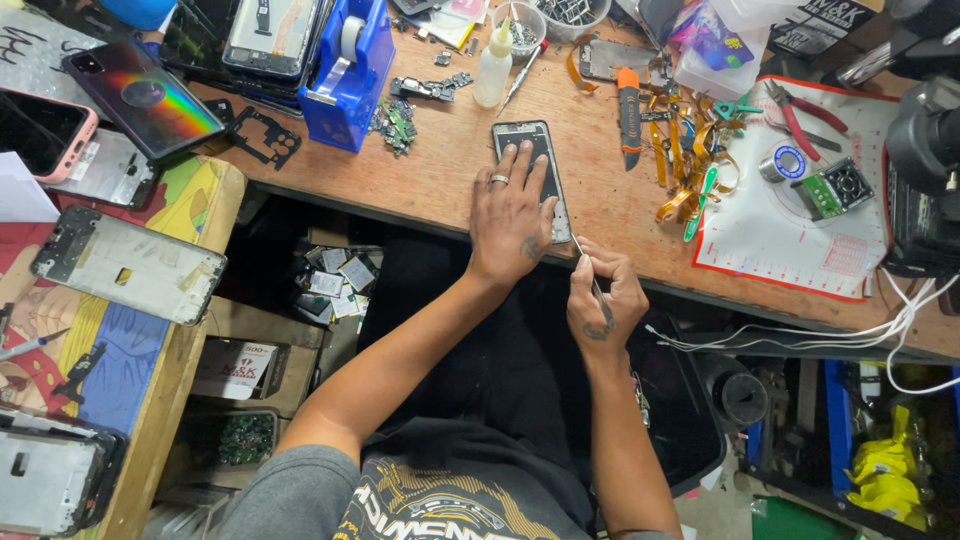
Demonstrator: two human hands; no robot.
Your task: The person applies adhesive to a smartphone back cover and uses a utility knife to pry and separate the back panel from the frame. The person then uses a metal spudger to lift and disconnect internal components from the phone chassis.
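Black phone frame (527,140) pinned flat by left hand (510,215); right hand (600,300) grips thin pry tool (590,272) at bottom edge; disassembly underway, unfinished.

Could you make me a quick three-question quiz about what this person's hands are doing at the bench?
1. True or false: the left hand lies flat on the opened phone on the wooden bench.
2. What does the right hand hold? A) a thin metal tool B) the red-handled pliers C) the small white bottle
3. Fill in: the tip of the thin tool points at the phone's lower ______ corner, near the bench edge.

Key
1. True; the fingers spread over the phone's lower half.
2. A; the pliers and the bottle lie untouched farther back.
3. Right, as the camera sees it.
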